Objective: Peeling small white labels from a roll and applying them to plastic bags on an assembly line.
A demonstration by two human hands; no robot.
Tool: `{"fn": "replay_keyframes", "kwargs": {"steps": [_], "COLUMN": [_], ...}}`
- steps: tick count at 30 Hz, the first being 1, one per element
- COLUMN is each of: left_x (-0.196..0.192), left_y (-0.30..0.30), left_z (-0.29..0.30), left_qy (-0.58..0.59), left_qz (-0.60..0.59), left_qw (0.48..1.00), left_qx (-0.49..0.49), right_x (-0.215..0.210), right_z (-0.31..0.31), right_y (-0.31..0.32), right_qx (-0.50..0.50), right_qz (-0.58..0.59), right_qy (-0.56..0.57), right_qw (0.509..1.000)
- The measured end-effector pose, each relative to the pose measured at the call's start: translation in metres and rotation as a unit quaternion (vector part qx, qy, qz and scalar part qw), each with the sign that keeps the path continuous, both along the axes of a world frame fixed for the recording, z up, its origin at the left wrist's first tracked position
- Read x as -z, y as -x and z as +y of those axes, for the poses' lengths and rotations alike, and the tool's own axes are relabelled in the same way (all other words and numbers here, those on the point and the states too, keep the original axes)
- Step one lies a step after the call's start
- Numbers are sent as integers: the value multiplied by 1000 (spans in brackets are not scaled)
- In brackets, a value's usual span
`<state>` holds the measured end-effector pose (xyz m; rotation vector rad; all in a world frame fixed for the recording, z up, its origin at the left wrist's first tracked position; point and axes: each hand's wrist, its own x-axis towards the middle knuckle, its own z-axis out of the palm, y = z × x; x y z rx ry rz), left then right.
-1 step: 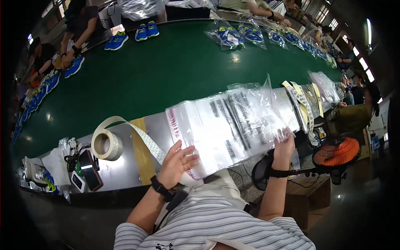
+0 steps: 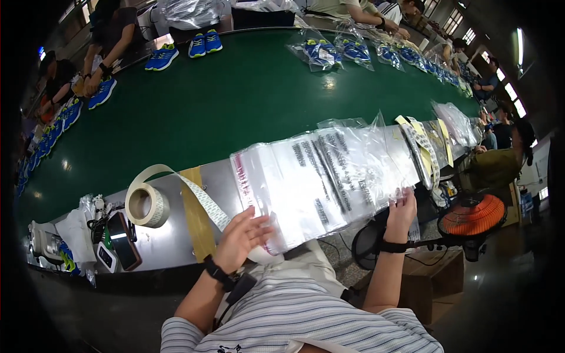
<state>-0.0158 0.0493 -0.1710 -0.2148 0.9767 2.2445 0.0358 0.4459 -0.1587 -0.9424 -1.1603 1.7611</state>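
Note:
A stack of clear plastic bags [image 2: 294, 188] with printed lettering lies on the metal ledge in front of me. My left hand [image 2: 242, 236] is at the stack's left edge, its fingers apart and stretched over the plastic, gripping nothing. At the lower right corner, the bent fingers of my right hand [image 2: 402, 212] are closed on the edge of a plastic bag. The film near that hand is wrinkled and slightly raised. Left of the stack stands a roll of stickers [image 2: 147, 205], its loose strip curling toward my left hand.
A green conveyor belt [image 2: 223, 100] carries blue shoes [image 2: 205, 43], some in bags at the far right. Sticker strips [image 2: 419, 147] lie right of the stack. A phone [image 2: 123, 240] and cables are at left. An orange fan [image 2: 472, 215] stands at right. Co-workers sit across the belt.
My left hand has shifted slightly left and down. My right hand has lowered a little, and the raised film beside it looks flatter. The whole view has shifted slightly.

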Motion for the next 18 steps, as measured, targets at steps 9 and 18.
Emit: {"fn": "replay_keyframes", "kwargs": {"steps": [9,18], "left_x": [14,-20], "left_y": [-43,-34], "left_z": [-49,-29], "left_qy": [401,279], "left_qz": [248,202], "left_qw": [857,930], "left_qx": [-207,-131], "right_x": [-17,-7], "right_z": [-118,-246], "right_y": [7,26], "right_qx": [-180,-586], "right_qz": [-81,-77], "right_qy": [-581,-417], "right_qw": [789,690]}}
